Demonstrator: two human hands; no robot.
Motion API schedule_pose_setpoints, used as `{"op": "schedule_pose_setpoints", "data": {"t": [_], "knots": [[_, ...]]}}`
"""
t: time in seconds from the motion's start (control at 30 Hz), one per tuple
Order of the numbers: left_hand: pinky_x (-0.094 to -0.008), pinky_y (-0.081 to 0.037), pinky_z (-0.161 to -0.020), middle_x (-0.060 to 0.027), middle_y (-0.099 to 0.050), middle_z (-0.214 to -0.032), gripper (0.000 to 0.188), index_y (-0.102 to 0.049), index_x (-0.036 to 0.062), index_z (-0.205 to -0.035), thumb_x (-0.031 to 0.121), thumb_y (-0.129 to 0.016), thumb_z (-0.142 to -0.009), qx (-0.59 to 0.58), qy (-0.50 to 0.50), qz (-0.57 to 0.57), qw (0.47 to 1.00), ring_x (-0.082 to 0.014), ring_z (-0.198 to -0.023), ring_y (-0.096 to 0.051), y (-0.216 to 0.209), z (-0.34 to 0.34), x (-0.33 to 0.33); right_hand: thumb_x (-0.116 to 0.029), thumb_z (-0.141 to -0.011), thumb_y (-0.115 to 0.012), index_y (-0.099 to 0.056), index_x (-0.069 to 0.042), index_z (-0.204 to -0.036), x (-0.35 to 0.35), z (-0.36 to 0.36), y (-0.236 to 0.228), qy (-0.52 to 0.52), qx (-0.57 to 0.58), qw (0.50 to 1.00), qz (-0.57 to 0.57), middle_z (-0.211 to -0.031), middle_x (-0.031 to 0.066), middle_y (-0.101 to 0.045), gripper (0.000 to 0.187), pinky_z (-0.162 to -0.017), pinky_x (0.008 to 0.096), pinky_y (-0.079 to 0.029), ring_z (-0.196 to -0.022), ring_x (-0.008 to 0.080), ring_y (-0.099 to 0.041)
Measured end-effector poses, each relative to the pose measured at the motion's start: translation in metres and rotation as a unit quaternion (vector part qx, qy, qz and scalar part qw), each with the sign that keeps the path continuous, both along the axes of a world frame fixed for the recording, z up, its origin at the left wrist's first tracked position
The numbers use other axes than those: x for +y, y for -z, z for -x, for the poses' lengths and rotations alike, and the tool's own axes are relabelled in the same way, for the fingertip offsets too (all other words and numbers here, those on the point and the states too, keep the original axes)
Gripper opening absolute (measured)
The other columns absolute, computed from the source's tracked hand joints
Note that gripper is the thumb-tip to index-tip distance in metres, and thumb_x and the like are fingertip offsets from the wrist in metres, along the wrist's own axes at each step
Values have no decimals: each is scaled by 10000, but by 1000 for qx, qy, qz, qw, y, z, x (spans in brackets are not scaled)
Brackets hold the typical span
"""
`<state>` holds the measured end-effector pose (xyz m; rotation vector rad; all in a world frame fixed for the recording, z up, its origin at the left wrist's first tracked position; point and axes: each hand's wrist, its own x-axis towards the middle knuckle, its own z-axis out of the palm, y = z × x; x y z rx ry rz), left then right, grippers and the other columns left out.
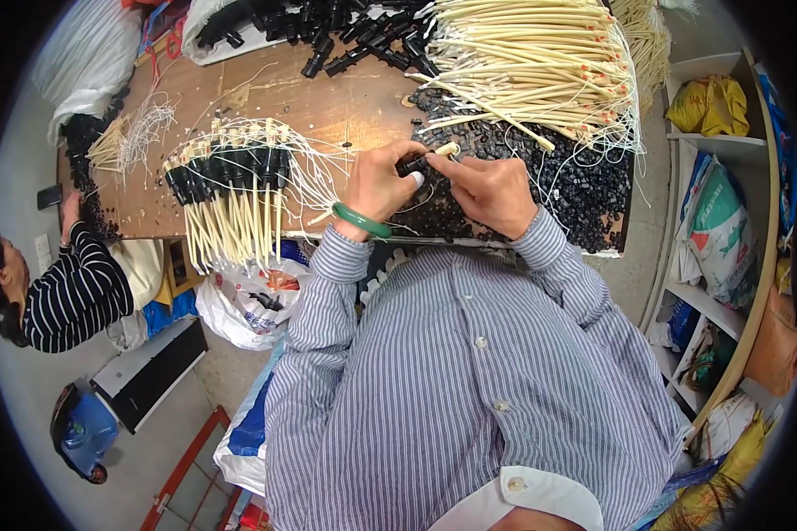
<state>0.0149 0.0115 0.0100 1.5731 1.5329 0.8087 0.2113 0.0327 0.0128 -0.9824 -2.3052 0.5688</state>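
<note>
My left hand is closed round a small black plastic fitting, above the near edge of the table. A short cream end shows beside the fitting's right side. My right hand reaches in from the right, its index finger touching the fitting, its thumb and other fingers curled; whether they pinch anything is hidden. Left of my hands lies a row of cream tubes with black fittings and white strings, their ends hanging over the table edge. Many small black pieces are spread under and around my right hand.
A big pile of cream tubes lies at the far right. Larger black fittings are heaped at the back. Another person in a striped top works at the table's left end. Shelves with bags stand at the right.
</note>
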Motion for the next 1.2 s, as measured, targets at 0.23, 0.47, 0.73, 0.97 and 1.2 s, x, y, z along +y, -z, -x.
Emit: {"op": "schedule_pose_setpoints", "data": {"t": [0.23, 0.47, 0.73, 0.97, 1.2], "knots": [[-199, -432, -476, -43, -665, -698, 298, -712, 11, -976, -7, -632, -689, 40, 17, 37, 998, -95, -544, -560, 4, 8, -6, -36, -739, -661, -708, -116, -1016, -1, 22, 11, 19, 54, 996, -73, -601, -30, -573, 292, -363, 258, -338, -388, 117, -437], [-218, -424, -477, -47, -666, -700, 279, -711, -2, -970, 13, -628, -704, -17, 5, 95, 995, -94, -564, -558, 4, 27, -15, -62, -747, -676, -706, -121, -987, -9, 29, 9, -8, -38, 991, -129, -531, -30, -495, 249, -367, 269, -324, -383, 115, -393], [-231, -432, -501, -42, -693, -768, 339, -711, 58, -1000, 39, -647, -667, 117, -24, -135, 984, -126, -574, -573, -15, 36, -40, -74, -737, -680, -682, -111, -1038, -15, 63, -15, 28, 41, 979, 196, -525, -19, -477, 303, -397, 285, -330, -408, 115, -387], [-251, -447, -565, -21, -699, -809, 320, -713, 123, -959, 56, -650, -652, 262, -118, -155, 945, -172, -605, -584, -46, 82, -72, -63, -767, -660, -675, -83, -1049, -45, 108, -32, -17, -30, 992, 118, -646, 11, -575, 283, -455, 290, -395, -465, 124, -481], [-349, -423, -854, 18, -634, -744, 265, -688, 127, -872, 43, -625, -628, 365, -200, -315, 853, -159, -769, -581, -80, 174, -99, -24, -805, -619, -669, -35, -1059, -56, 140, -69, -128, 19, 991, 34, -894, 70, -677, 259, -535, 277, -461, -577, 132, -566]]}}
